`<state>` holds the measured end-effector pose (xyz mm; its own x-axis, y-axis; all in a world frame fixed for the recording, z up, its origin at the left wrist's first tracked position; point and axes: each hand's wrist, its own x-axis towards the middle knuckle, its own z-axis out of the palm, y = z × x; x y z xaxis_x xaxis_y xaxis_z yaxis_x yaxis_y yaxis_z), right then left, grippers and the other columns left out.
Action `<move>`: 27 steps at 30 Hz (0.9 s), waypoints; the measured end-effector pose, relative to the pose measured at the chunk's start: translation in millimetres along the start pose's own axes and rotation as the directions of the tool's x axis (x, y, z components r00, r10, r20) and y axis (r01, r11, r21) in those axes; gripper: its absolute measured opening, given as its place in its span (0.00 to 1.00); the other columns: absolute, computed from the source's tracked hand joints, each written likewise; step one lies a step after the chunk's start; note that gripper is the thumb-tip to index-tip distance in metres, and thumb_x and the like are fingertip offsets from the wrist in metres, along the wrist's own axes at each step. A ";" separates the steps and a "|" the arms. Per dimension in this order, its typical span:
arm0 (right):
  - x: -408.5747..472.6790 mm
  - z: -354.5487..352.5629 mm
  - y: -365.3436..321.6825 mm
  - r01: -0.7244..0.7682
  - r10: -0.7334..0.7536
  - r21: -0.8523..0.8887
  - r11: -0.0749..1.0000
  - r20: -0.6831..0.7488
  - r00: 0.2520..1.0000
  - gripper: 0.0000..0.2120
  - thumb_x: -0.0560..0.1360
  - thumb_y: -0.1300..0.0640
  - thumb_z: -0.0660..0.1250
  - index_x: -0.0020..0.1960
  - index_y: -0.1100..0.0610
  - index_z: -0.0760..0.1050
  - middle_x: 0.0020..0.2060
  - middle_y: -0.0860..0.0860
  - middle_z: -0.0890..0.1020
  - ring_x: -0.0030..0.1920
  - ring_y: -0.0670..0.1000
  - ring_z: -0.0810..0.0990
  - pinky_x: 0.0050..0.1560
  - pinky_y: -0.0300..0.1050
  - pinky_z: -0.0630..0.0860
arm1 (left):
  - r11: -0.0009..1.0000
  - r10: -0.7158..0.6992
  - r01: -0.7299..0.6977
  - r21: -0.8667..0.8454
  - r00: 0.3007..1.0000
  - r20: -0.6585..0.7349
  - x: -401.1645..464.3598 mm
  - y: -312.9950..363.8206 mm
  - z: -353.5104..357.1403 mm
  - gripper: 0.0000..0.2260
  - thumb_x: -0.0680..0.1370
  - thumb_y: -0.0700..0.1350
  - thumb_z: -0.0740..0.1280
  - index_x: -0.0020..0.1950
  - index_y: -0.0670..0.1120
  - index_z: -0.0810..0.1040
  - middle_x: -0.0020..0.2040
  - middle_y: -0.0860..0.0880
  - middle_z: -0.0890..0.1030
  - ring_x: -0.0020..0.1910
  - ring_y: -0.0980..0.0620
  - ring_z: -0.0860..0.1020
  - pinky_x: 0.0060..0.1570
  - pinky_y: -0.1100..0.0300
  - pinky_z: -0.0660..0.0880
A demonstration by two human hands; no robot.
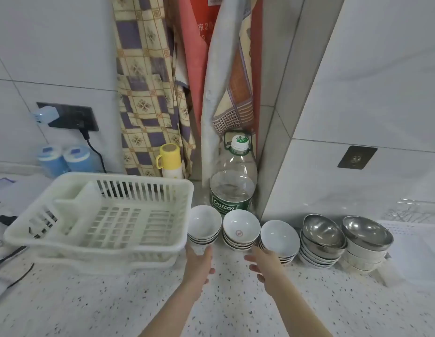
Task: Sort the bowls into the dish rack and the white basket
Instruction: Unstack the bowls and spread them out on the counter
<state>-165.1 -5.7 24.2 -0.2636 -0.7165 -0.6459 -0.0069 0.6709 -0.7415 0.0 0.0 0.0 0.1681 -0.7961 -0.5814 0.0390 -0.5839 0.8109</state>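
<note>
Three stacks of white bowls stand in a row on the speckled counter: a left stack (pixel 204 223), a middle stack (pixel 240 229) with a red mark inside, and a right stack (pixel 279 237) that tilts toward me. Two further stacks topped by steel bowls (pixel 322 231) (pixel 367 233) stand to the right. A white slatted dish rack (pixel 163 242) sits empty at the left on a drain tray. My left hand (pixel 199 262) reaches up to the base of the left stack, fingers apart. My right hand (pixel 261 263) touches the near left side of the tilted stack, fingers spread.
A large clear water bottle (pixel 232 188) and a yellow flask (pixel 170 160) stand behind the bowls against hanging cloths. Two blue containers (pixel 66 159), a wall socket with charger and cables lie at the left. A tiled wall column rises on the right.
</note>
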 end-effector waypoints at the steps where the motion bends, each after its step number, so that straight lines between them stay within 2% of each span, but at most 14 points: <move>1: 5.1 6.1 -2.2 -0.007 0.007 0.000 1.000 -0.010 1.000 0.12 0.79 0.51 0.61 0.55 0.59 0.74 0.45 0.52 0.84 0.35 0.50 0.73 0.34 0.41 0.64 | 1.000 0.019 -0.019 -0.002 1.000 0.000 5.5 3.7 0.0 0.34 0.81 0.54 0.62 0.79 0.57 0.42 0.55 0.49 0.80 0.39 0.51 0.82 0.36 0.59 0.73; 3: 15.3 17.1 -6.5 -0.040 0.040 -0.003 0.999 -0.036 0.999 0.14 0.79 0.51 0.61 0.57 0.60 0.74 0.45 0.52 0.84 0.34 0.50 0.72 0.32 0.41 0.63 | 1.000 0.005 -0.006 -0.018 0.999 -0.035 18.2 8.4 0.0 0.29 0.81 0.55 0.61 0.77 0.57 0.50 0.54 0.48 0.80 0.34 0.50 0.82 0.31 0.61 0.73; 4: 17.6 22.5 -8.0 -0.057 0.058 0.011 0.998 -0.037 0.998 0.14 0.80 0.51 0.60 0.57 0.60 0.73 0.45 0.52 0.84 0.33 0.50 0.71 0.32 0.41 0.63 | 0.999 -0.025 0.024 -0.031 0.999 -0.048 24.8 10.3 -0.5 0.22 0.81 0.55 0.60 0.73 0.53 0.58 0.54 0.47 0.81 0.31 0.50 0.82 0.30 0.61 0.73; 5: 20.3 27.8 -9.3 -0.070 0.071 0.016 0.997 -0.042 0.997 0.14 0.80 0.51 0.60 0.58 0.60 0.73 0.44 0.52 0.84 0.32 0.50 0.70 0.32 0.41 0.63 | 0.998 -0.043 0.040 -0.041 0.997 -0.069 29.3 12.8 -0.3 0.16 0.82 0.55 0.60 0.64 0.48 0.67 0.53 0.46 0.81 0.30 0.49 0.82 0.30 0.61 0.73; 6: 24.0 32.5 -9.8 -0.070 0.071 0.020 0.997 -0.057 0.996 0.13 0.80 0.51 0.59 0.58 0.59 0.73 0.42 0.53 0.84 0.31 0.50 0.69 0.31 0.42 0.62 | 0.997 -0.059 0.054 -0.053 0.994 -0.092 33.1 14.2 0.0 0.13 0.82 0.56 0.59 0.54 0.47 0.70 0.52 0.45 0.82 0.30 0.47 0.82 0.29 0.61 0.72; 7: 27.4 36.3 -10.7 -0.068 0.069 0.016 0.998 -0.073 0.995 0.13 0.80 0.52 0.59 0.58 0.59 0.72 0.41 0.53 0.85 0.30 0.50 0.69 0.31 0.42 0.62 | 0.997 -0.059 0.054 -0.052 0.993 -0.101 36.5 14.8 -0.2 0.13 0.82 0.57 0.59 0.47 0.48 0.70 0.52 0.45 0.82 0.30 0.46 0.82 0.28 0.61 0.72; 9: 32.8 43.4 -12.2 -0.058 0.057 -0.008 0.998 -0.111 0.992 0.12 0.80 0.52 0.58 0.57 0.59 0.72 0.40 0.53 0.85 0.29 0.50 0.70 0.29 0.42 0.62 | 0.998 -0.042 0.036 -0.059 0.993 -0.107 40.6 16.4 -1.8 0.13 0.82 0.56 0.58 0.42 0.50 0.69 0.49 0.44 0.83 0.27 0.47 0.80 0.25 0.62 0.68; 12: 41.8 49.7 -11.2 -0.025 0.018 -0.039 0.999 -0.178 0.984 0.12 0.81 0.52 0.57 0.54 0.60 0.72 0.38 0.53 0.85 0.28 0.50 0.70 0.27 0.41 0.63 | 0.999 -0.031 0.027 -0.046 0.995 -0.099 46.9 18.1 -4.4 0.12 0.82 0.53 0.59 0.40 0.54 0.65 0.47 0.43 0.84 0.20 0.51 0.75 0.21 0.64 0.64; 15: 49.6 51.5 -10.4 -0.005 -0.003 -0.031 0.999 -0.249 0.969 0.13 0.78 0.57 0.58 0.55 0.64 0.74 0.33 0.53 0.84 0.29 0.51 0.70 0.28 0.41 0.65 | 0.999 -0.025 0.023 -0.039 0.997 -0.075 51.9 17.9 -6.5 0.10 0.82 0.48 0.58 0.41 0.52 0.69 0.44 0.45 0.85 0.17 0.55 0.71 0.21 0.64 0.63; 19: 54.2 53.7 -10.1 -0.012 0.003 -0.027 1.000 -0.301 0.954 0.14 0.75 0.61 0.58 0.56 0.66 0.75 0.29 0.53 0.83 0.27 0.50 0.67 0.27 0.40 0.63 | 0.998 -0.023 0.019 -0.067 0.998 -0.059 56.0 15.3 -7.6 0.08 0.81 0.45 0.58 0.43 0.49 0.73 0.42 0.47 0.85 0.18 0.55 0.70 0.21 0.65 0.63; 22: 56.3 55.6 -11.9 0.005 -0.007 -0.006 1.000 -0.327 0.945 0.13 0.75 0.60 0.60 0.55 0.66 0.76 0.28 0.53 0.83 0.27 0.50 0.68 0.26 0.39 0.63 | 0.994 -0.032 0.026 -0.107 0.997 -0.063 59.6 14.4 -6.5 0.12 0.81 0.44 0.59 0.47 0.41 0.79 0.40 0.50 0.84 0.16 0.57 0.70 0.19 0.68 0.65; 24: 56.4 56.8 -12.7 0.028 -0.030 -0.011 1.000 -0.344 0.938 0.11 0.75 0.59 0.61 0.53 0.66 0.76 0.27 0.53 0.83 0.27 0.51 0.69 0.26 0.39 0.64 | 0.989 -0.034 0.023 -0.148 0.997 -0.069 61.2 14.2 -4.9 0.13 0.82 0.44 0.59 0.49 0.38 0.80 0.41 0.49 0.84 0.16 0.58 0.71 0.18 0.68 0.66; 27: 54.0 57.4 -14.1 0.080 -0.084 -0.025 0.996 -0.365 0.927 0.09 0.75 0.61 0.60 0.48 0.65 0.76 0.28 0.54 0.83 0.28 0.51 0.70 0.28 0.40 0.65 | 0.982 -0.023 0.009 -0.191 0.997 -0.073 62.4 12.9 -2.5 0.11 0.81 0.41 0.59 0.44 0.40 0.79 0.42 0.48 0.85 0.17 0.58 0.70 0.19 0.66 0.65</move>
<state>-123.8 -64.8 -10.6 -0.5959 -0.6508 -0.4705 -0.0520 0.6159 -0.7861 13.5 -56.8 -25.6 0.2385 -0.7685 -0.5937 0.2275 -0.5501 0.8035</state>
